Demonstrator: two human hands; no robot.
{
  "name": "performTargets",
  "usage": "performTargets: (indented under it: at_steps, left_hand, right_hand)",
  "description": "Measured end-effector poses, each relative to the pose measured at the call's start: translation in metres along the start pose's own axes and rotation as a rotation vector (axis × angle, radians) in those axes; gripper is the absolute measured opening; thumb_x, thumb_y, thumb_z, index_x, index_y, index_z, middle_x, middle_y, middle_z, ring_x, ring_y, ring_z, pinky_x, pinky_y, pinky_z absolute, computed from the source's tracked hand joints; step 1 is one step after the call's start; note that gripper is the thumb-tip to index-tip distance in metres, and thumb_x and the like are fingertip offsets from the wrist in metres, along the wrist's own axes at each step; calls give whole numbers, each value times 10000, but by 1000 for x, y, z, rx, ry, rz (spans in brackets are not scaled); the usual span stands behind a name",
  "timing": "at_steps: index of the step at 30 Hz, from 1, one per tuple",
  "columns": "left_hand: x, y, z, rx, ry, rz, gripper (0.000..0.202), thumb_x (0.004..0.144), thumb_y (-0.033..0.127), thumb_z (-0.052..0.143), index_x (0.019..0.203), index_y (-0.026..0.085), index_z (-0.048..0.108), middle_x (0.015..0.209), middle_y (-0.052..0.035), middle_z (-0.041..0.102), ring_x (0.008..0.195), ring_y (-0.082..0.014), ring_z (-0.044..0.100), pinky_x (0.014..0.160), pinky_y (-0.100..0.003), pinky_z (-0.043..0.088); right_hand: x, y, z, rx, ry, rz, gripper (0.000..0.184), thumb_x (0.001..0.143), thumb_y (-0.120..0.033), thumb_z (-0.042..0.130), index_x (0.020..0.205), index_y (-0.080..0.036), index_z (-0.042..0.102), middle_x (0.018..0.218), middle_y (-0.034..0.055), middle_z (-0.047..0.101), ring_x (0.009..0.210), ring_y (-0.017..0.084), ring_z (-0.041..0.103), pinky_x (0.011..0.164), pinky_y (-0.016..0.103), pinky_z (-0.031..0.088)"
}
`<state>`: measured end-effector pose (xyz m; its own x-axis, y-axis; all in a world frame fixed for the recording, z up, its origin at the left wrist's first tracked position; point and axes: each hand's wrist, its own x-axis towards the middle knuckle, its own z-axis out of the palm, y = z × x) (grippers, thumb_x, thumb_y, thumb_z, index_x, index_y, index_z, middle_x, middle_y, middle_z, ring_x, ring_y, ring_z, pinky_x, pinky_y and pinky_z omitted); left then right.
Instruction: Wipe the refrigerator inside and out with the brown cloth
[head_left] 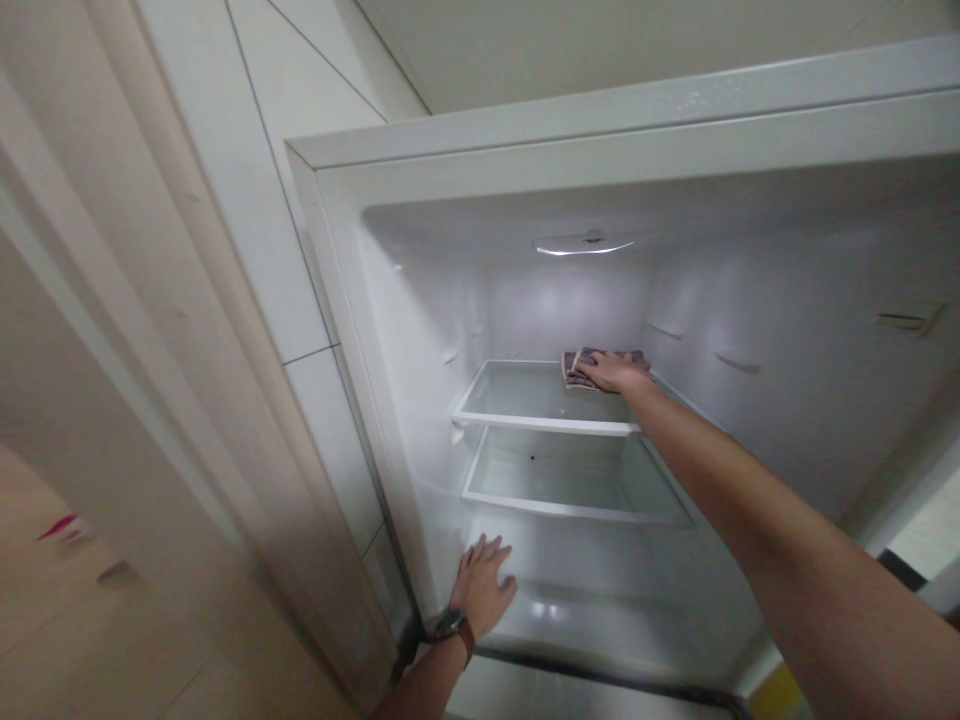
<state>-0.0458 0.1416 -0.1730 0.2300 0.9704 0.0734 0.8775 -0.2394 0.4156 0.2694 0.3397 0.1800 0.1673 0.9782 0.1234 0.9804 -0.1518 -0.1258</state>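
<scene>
Cloth (571, 378), head view: purplish with a pale border, apparently folded, it lies at the back right part of the upper shelf (517, 392), inside an open refrigerator (409, 330)

Right hand (616, 371): placed on top of the cloth, palm down and fingers stretched over it; whether the fingertips pinch any fabric, I cannot tell

Left hand (484, 585): spread open with nothing in it, near the lower left side of the compartment; whether it touches the wall there, I cannot tell; a watch (452, 624) is on this wrist

Cloth handling: I judge it light, soft and not fragile, so it should bend easily under pressure and may bunch up

Cloth hold: a flat palm over the middle seems suitable, or a pinch at the bordered left edge, which is uncovered

Shelves: the upper one and the lower shelf (555, 465) look clear and smooth, probably slippery under fabric
</scene>
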Motion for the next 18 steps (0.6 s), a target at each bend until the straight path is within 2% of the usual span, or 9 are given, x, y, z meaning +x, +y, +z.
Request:
performTargets:
  at_steps: [10, 14, 18]
  left_hand:
    - [-1, 3, -4, 9, -22, -8, 619, 914, 433, 517, 1520, 343, 603, 1675, 50, 451, 1615, -278, 273, 1320, -483, 197]
    - [-1, 4, -5, 3, -10, -4, 614, 910, 418, 521, 1510, 333, 615, 1668, 42, 463, 1611, -279, 280, 1322, -475, 192]
    - [-1, 3, -5, -4, -2, 12, 614, 905, 414, 523, 1504, 325, 621, 1659, 38, 478, 1608, -275, 289, 1322, -469, 194]
  right_hand:
    - [-4, -2, -3, -4, 4, -2, 906, 920, -827, 203, 1615, -291, 428, 1706, 143, 367, 1550, 540, 269, 1156, 847, 233]
    - [-2, -2, -2, -4, 10, -6, 861, 925, -806, 242, 1594, -309, 458, 1698, 119, 388, 1540, 540, 291, 1165, 835, 236]
    - [1, -1, -1, -9, 13, -23, 861, 923, -813, 247, 1578, -306, 482, 1686, 134, 403, 1523, 532, 331, 1167, 824, 245]
